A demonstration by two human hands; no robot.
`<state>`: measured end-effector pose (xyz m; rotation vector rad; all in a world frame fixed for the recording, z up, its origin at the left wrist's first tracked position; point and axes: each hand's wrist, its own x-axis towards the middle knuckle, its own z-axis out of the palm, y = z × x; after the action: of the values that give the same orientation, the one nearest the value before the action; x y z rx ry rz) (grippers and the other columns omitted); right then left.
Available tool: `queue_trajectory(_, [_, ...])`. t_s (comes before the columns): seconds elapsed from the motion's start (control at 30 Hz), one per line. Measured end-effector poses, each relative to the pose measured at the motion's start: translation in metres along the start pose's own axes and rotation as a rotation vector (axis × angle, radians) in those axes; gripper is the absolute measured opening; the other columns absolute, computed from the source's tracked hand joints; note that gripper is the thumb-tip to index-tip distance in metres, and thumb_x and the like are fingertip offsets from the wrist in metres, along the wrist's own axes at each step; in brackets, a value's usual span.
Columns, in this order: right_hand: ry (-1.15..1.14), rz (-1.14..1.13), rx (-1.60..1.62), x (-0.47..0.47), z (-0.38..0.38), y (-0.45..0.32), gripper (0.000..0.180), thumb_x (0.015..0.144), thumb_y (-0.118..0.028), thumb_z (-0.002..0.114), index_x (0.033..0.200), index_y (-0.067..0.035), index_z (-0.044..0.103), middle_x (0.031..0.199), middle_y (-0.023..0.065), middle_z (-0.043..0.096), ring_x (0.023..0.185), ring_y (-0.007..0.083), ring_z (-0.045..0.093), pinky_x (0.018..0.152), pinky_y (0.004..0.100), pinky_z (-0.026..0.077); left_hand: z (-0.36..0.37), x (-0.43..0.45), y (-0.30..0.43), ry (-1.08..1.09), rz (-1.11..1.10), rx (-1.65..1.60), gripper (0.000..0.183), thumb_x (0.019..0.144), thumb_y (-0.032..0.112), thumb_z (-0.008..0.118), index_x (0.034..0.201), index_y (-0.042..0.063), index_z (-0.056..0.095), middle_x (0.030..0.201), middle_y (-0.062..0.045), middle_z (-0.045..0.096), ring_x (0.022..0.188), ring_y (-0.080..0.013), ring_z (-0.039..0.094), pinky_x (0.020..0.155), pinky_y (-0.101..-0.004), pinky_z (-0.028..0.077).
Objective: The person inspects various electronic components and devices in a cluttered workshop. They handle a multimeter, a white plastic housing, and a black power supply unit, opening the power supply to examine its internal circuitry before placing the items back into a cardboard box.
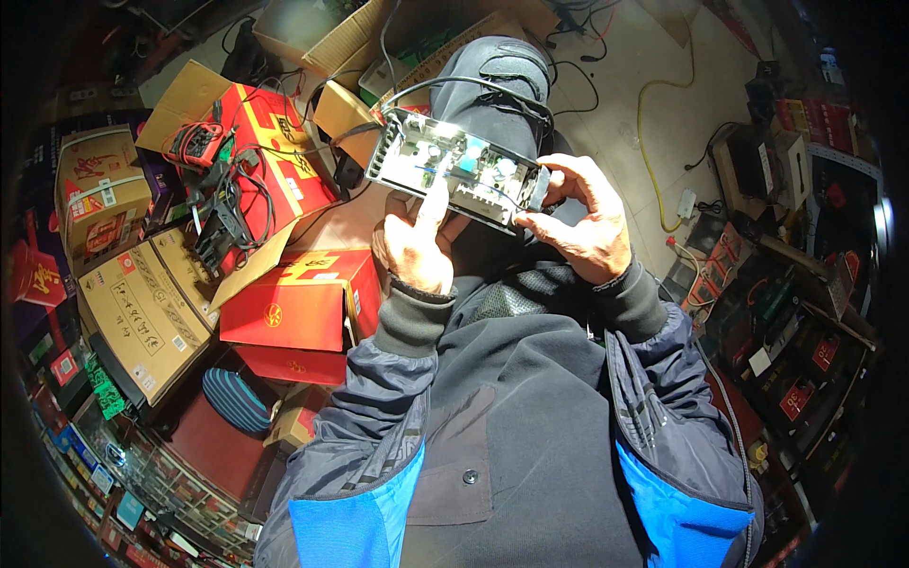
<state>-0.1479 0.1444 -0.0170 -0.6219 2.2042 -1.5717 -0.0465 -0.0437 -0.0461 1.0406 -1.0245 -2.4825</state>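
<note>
An opened electronic device with a dark case and bare circuit board (pixel 454 169) is held over my raised leg, brightly lit. My left hand (pixel 419 238) grips its lower left edge, thumb laid on the board's side and fingers beneath. At the right end, my right hand (pixel 586 220) pinches a corner of the case between thumb and fingers, near a small grey end piece (pixel 540 186). A thin dark wire crosses the board towards the right thumb. A black cable (pixel 469 82) loops over my knee from the device's left end. Whether parts at the right end are loose, I cannot tell.
To the left stand an open red carton (pixel 284 156) with a red-cased meter (pixel 195 145) and tangled leads, a closed-looking red box (pixel 298 302) and brown cartons (pixel 142 312). A yellow cable (pixel 641 135) runs over the tiled floor to a white power strip (pixel 686 203). Boxes crowd the right.
</note>
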Motion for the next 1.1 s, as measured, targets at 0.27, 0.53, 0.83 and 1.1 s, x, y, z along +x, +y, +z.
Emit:
queue_trajectory(0.27, [0.003, 0.016, 0.006, 0.000, 0.002, 0.000, 0.062, 0.075, -0.011, 0.092, 0.129, -0.007, 0.063, 0.105, 0.0047, 0.062, 0.087, 0.0139, 0.064, 0.079, 0.0289, 0.055, -0.001, 0.000, -0.002, -0.014, 0.076, 0.029, 0.036, 0.100, 0.014, 0.068, 0.129, -0.002, 0.055, 0.121, -0.016, 0.070, 0.104, -0.0266, 0.074, 0.078, -0.0401, 0.068])
queue_trajectory(0.53, [-0.003, 0.006, 0.010, -0.001, 0.002, 0.001, 0.061, 0.075, -0.012, 0.092, 0.129, -0.008, 0.064, 0.103, 0.0045, 0.061, 0.086, 0.0142, 0.064, 0.079, 0.0289, 0.054, 0.001, -0.001, -0.001, 0.025, 0.035, -0.024, 0.032, 0.099, 0.012, 0.068, 0.126, 0.000, 0.056, 0.119, -0.018, 0.070, 0.102, -0.0268, 0.074, 0.078, -0.0415, 0.068])
queue_trajectory(0.83, [-0.015, -0.004, 0.013, -0.001, 0.002, 0.003, 0.060, 0.074, -0.014, 0.092, 0.127, -0.008, 0.063, 0.102, 0.0040, 0.061, 0.086, 0.0139, 0.062, 0.079, 0.0291, 0.054, -0.003, 0.002, -0.004, 0.006, 0.027, -0.002, 0.036, 0.099, 0.014, 0.067, 0.130, 0.000, 0.055, 0.123, -0.016, 0.068, 0.104, -0.0265, 0.073, 0.079, -0.0415, 0.068])
queue_trajectory(1.1, [-0.030, 0.044, 0.012, -0.002, 0.002, 0.002, 0.059, 0.075, -0.016, 0.092, 0.126, -0.007, 0.063, 0.104, 0.0048, 0.063, 0.086, 0.0151, 0.064, 0.079, 0.0300, 0.055, -0.010, 0.004, -0.004, -0.014, 0.008, 0.051, 0.055, 0.100, 0.010, 0.061, 0.151, 0.006, 0.041, 0.131, -0.018, 0.064, 0.110, -0.0306, 0.073, 0.083, -0.0421, 0.068])
